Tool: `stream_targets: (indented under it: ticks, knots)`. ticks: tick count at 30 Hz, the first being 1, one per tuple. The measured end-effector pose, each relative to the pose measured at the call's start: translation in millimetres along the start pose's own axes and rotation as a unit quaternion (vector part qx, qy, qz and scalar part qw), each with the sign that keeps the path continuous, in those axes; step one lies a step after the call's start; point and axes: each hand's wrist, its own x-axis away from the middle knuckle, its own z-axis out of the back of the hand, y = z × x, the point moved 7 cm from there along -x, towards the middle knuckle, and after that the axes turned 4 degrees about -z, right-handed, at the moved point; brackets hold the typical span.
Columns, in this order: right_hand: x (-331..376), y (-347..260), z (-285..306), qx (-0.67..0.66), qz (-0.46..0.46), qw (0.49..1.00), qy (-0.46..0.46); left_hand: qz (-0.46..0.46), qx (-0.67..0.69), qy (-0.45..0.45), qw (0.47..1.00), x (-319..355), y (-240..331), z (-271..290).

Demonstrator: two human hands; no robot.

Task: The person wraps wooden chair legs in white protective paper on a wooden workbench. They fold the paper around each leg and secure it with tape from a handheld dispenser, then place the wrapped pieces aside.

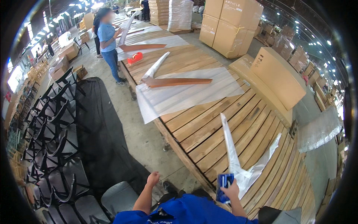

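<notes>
My right hand (232, 189) grips a blue tape dispenser (225, 183) at the near edge of the slatted wooden table (209, 149). Just beyond it lies a V-shaped piece wrapped in white foam sheet (234, 164), its two arms spreading away from me. My left hand (153, 178) hangs over the floor to the left of the table, empty, with its fingers loosely bent and apart. Farther up the table, a brown wooden leg piece (179, 82) rests on a white foam sheet (186, 98); one of its arms is wrapped in white.
A red tape dispenser (135, 58) sits on the table's left edge, near a person in a blue shirt (107, 37) handling another partly wrapped piece. Black chairs (61, 145) crowd the left side. Large cartons (278, 76) stand along the table's right side.
</notes>
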Motion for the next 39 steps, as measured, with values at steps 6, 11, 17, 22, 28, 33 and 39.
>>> stream_targets:
  ticks: [6, 11, 17, 22, 28, 33, 39]
  knots:
    - [-74, -129, -77, 0.023, 0.005, 0.998, -0.059, -0.031, 0.059, 0.049, 0.997, -12, -31, 98]
    - [-116, -171, -97, -0.015, -0.007, 0.998, -0.063, 0.121, 0.038, -0.050, 0.991, 6, -128, 112]
    - [-176, -186, -118, -0.044, -0.099, 0.993, -0.037, 0.153, -0.022, -0.250, 0.956, -22, -153, 112]
    - [-187, -203, -104, -0.051, -0.272, 0.959, -0.061, 0.120, 0.092, -0.251, 0.956, -205, -115, 171]
    - [-181, -248, -81, -0.080, -0.307, 0.948, -0.028, 0.080, -0.091, -0.214, 0.969, -426, 27, 286]
    - [-204, -352, -46, 0.037, -0.307, 0.897, 0.314, 0.054, 0.146, -0.081, 0.984, -598, 144, 359]
    - [-332, -648, -142, -0.398, -0.219, 0.881, 0.129, -0.031, 0.208, 0.102, 0.972, -799, 214, 421]
